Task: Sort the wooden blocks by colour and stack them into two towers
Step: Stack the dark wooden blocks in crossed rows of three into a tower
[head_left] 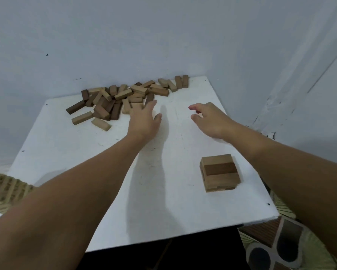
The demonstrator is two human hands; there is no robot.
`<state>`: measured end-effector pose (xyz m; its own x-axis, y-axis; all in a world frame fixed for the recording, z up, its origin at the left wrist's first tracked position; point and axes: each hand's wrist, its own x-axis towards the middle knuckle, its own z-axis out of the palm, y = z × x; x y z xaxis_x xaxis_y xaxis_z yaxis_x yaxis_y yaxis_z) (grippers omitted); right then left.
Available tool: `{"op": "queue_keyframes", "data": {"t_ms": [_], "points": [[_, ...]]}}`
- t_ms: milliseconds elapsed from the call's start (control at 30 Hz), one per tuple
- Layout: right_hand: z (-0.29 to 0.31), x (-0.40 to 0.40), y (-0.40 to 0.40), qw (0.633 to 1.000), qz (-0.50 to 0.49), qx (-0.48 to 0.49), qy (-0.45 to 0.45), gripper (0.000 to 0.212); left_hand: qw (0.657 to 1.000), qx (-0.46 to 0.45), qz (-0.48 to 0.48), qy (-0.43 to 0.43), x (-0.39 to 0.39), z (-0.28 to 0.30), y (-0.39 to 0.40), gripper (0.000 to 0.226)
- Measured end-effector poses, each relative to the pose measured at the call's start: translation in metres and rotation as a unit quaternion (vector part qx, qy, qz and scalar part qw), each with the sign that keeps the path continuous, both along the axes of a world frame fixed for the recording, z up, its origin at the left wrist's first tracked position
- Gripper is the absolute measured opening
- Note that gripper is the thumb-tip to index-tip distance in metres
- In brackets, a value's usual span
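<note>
A white table (97, 172) carried a loose pile of blocks (124, 98) along its far edge (light and dark mixed) and a short stack (220, 172) near right. The left hand (144, 121) reached the pile, fingers straight; the right hand (208, 119) hovered, fingers loosely curled, empty.

Two bare forearms come in from the bottom corners, no sleeves showing anywhere along them, uncovered up to the frame's edge. The left hand (144, 118) wears nothing: no ring, no watch, no band at the wrist, no glove. Same on the right hand (210, 118), wrist plain and unadorned. Its fingertips are slightly blurred, so the nails there can't be made out.
</note>
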<state>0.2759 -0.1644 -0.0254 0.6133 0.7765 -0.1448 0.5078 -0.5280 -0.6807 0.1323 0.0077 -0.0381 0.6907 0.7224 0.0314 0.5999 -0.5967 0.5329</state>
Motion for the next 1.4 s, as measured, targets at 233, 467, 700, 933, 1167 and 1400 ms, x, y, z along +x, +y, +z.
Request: {"op": "queue_keyframes", "data": {"t_ms": [233, 467, 700, 933, 1167, 1400], "points": [[-0.014, 0.047, 0.050, 0.991, 0.011, -0.063, -0.120, 0.052, 0.985, 0.155, -0.049, 0.061, 0.068, -0.022, 0.022, 0.061], [-0.019, 0.078, 0.099, 0.988, 0.008, -0.062, -0.138, 0.080, 0.981, 0.191, -0.035, 0.023, 0.109, -0.028, 0.031, 0.068], [-0.028, 0.090, 0.117, 0.971, 0.037, -0.067, -0.226, 0.075, 0.970, 0.242, -0.024, 0.024, 0.111, -0.046, 0.035, 0.054], [-0.027, 0.082, 0.101, 0.977, 0.038, -0.037, -0.207, 0.068, 0.951, 0.308, -0.031, 0.021, 0.103, -0.036, 0.033, 0.035], [-0.022, 0.055, 0.072, 0.977, 0.106, -0.036, -0.179, 0.061, 0.963, 0.254, -0.092, -0.007, 0.056, -0.024, 0.021, 0.015], [-0.008, 0.008, 0.060, 0.966, 0.155, -0.088, -0.186, 0.055, 0.966, 0.233, -0.110, 0.026, -0.005, -0.010, 0.002, 0.022]]}}
